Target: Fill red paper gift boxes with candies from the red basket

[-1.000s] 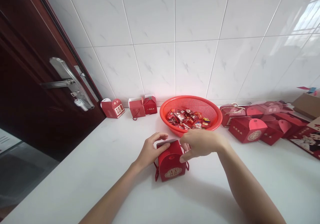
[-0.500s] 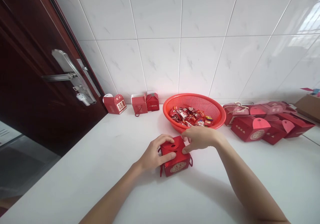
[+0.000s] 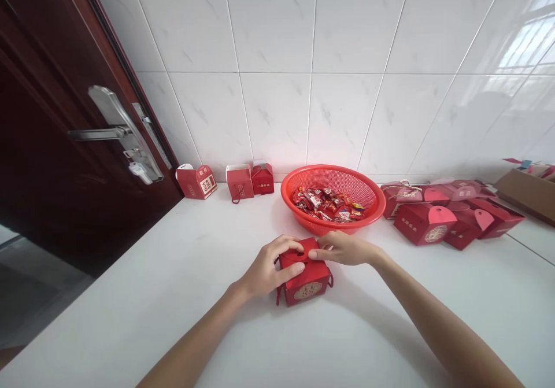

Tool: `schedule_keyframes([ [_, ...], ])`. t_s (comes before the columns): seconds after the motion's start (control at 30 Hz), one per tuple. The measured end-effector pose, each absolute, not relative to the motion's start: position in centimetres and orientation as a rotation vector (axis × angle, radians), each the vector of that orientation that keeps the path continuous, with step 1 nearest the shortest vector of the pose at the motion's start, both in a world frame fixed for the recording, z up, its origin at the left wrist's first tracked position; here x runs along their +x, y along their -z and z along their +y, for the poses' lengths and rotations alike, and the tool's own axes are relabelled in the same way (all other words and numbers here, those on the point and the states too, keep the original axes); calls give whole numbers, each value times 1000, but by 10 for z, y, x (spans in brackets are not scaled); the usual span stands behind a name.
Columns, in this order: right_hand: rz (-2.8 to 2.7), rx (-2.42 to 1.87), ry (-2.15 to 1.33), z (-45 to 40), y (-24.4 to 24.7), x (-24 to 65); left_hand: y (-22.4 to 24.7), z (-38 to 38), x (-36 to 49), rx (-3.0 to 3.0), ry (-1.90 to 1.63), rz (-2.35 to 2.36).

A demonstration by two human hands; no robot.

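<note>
A small red gift box (image 3: 299, 279) with a gold round emblem on its front stands upright on the white table, dark red cords hanging at its sides. Across its upper left lies my left hand (image 3: 265, 269), thumb and fingers curved over the lid and holding the box. From the right, my right hand (image 3: 344, 248) pinches at the lid's flap (image 3: 299, 255), its thumb on top near the round hole. The fingertips of the right hand are partly hidden behind the box.
Just beyond stands a red plastic basket (image 3: 376, 203) of wrapped candies (image 3: 327, 204). Red boxes (image 3: 422, 224) crowd together at right, near a brown carton (image 3: 526, 194). Three more boxes (image 3: 196, 181) line the wall at left, beside a dark door (image 3: 39, 87).
My right hand has shifted left and its thumb has moved from the box's right edge to the middle of the lid. My left hand keeps its hold on the box.
</note>
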State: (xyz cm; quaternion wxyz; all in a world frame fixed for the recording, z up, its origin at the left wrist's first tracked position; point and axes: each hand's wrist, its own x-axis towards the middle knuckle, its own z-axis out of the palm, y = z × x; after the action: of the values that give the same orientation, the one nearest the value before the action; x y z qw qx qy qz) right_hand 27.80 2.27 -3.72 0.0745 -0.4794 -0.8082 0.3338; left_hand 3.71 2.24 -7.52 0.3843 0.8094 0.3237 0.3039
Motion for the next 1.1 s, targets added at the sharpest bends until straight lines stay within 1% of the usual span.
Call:
schedule_keyframes([
  [0.13,-1963,-1346,-1301,19,63,272,73,23,37,2042,-772,832],
  [0.23,-1768,-1313,-1384,15,69,269,67,27,32,1986,-864,953],
  [0.3,-1685,-1322,-1399,12,72,268,63,32,25,1937,-847,1037],
  [0.47,-1597,-1352,-1369,10,82,267,63,44,10,1923,-436,1004],
  [0.57,-1534,-1332,-1366,9,86,265,65,45,8,1861,-312,900],
  [0.87,-1484,-1324,-1405,7,92,264,61,47,5,1743,-422,847],
  [1.1,-1491,-1322,-1423,7,94,265,64,49,4,1686,-416,832],
])
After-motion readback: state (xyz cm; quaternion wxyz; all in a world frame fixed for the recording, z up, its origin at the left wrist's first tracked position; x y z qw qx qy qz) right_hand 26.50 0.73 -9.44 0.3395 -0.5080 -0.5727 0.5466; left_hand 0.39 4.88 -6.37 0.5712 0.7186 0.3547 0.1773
